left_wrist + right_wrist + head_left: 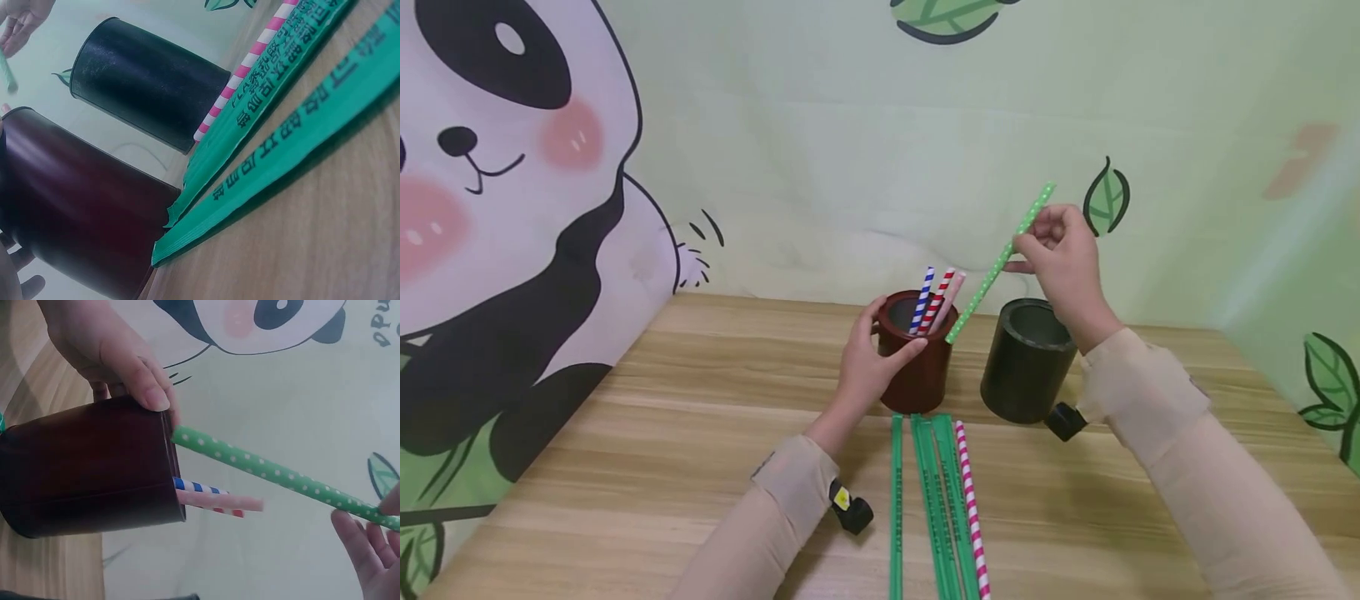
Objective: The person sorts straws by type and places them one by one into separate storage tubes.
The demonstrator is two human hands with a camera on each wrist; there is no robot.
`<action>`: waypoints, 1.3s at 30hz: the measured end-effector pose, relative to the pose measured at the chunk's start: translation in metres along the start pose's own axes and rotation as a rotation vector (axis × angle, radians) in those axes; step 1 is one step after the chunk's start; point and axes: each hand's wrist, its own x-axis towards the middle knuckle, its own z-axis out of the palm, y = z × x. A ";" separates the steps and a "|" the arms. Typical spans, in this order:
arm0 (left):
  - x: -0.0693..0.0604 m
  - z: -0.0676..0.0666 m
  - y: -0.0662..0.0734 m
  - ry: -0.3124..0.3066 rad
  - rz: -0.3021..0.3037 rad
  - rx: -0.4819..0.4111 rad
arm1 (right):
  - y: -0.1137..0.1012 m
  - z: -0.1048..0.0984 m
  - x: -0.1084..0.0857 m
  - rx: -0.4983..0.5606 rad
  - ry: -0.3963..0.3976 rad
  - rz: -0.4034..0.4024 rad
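My right hand [1063, 267] pinches a green straw with white dots [1000, 262] near its upper end. The straw slants down to the left, its lower end at the rim of a dark red cup [917, 375]. Around that cup's left side my left hand [868, 358] grips, thumb on the near side at the rim. Inside the red cup stand a blue-striped straw [922, 300], a red-striped straw [938, 302] and a pink straw [951, 302]. In the right wrist view the dotted straw [269, 472] ends close to the left thumb [153, 394].
A black cup [1026, 375] stands right of the red one. In front lie several green wrapped strips with printed lettering [936, 492] and a pink-striped straw [972, 508]. Behind the wooden table [700, 417] hangs a panda-printed backdrop [812, 167].
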 end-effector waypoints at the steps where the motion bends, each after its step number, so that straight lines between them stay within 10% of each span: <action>1: 0.000 0.001 0.000 0.001 0.000 -0.003 | 0.002 0.002 0.001 0.023 0.019 -0.004; 39: 0.001 0.001 -0.002 0.001 -0.011 -0.002 | 0.058 0.050 -0.008 -0.372 -0.148 0.122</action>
